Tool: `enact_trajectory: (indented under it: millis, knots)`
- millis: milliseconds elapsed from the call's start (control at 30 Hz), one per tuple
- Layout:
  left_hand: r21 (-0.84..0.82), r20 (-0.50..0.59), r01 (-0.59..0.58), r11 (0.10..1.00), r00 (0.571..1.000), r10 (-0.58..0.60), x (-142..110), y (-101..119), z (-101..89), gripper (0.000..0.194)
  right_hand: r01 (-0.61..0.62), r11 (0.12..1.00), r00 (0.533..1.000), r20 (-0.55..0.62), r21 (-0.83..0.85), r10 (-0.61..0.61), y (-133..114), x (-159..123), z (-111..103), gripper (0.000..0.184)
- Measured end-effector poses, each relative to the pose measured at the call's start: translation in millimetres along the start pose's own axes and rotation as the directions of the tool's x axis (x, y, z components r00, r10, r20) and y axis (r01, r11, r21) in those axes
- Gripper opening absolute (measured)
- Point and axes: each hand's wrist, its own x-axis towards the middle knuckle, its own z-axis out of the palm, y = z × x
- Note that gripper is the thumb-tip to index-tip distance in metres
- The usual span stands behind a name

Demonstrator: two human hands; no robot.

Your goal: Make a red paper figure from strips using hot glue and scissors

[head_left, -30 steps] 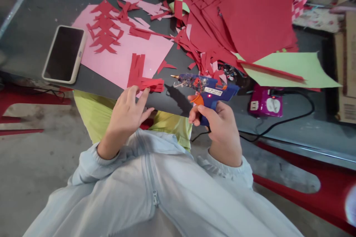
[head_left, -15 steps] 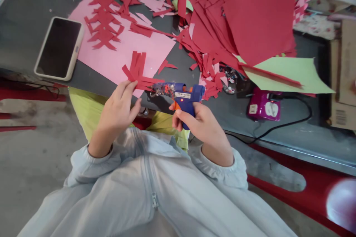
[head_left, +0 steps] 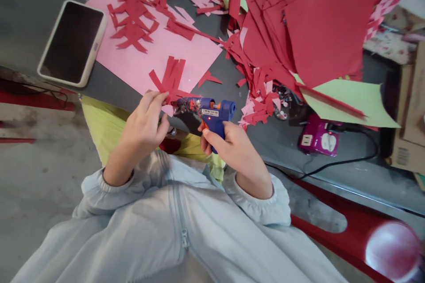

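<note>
My right hand [head_left: 229,148] grips the handle of a blue glue gun [head_left: 209,110] with an orange trigger; its nozzle points left, towards my left hand. My left hand [head_left: 144,126] pinches the near end of a red paper cut-out [head_left: 171,80] made of several strips, which lies on a pink paper sheet [head_left: 159,53] at the near edge of the dark table [head_left: 29,13]. The gun's tip is close to the pinched end of the cut-out. A small red light glows on the gun's body.
A phone [head_left: 71,43] lies face up at the table's left. More red cut-outs [head_left: 133,26] rest on the pink sheet. A heap of red paper [head_left: 299,26] and a green sheet [head_left: 348,101] cover the right. A purple power socket [head_left: 318,138] with a black cable sits at the near right.
My right hand has brought the glue gun leftward, from well to the right of the cut-out to right beside my left hand. My left hand has closed onto the cut-out's near end.
</note>
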Motion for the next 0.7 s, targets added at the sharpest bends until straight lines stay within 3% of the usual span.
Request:
enact_trajectory:
  millis: [233, 700]
  knots:
    - [-0.021, 0.000, 0.008, 1.000, 1.000, -0.008, 0.2, -0.2, 1.5, 0.045, 0.008, 0.989, 1.000, -0.009, -0.146, -0.010, 0.7, -2.3, -2.1, 0.020]
    - [-0.024, -0.028, -0.009, 1.000, 1.000, 0.008, -1.4, 0.9, 3.4, 0.044, -0.035, 0.979, 0.999, -0.011, -0.199, 0.034, -3.4, -3.3, -4.3, 0.022]
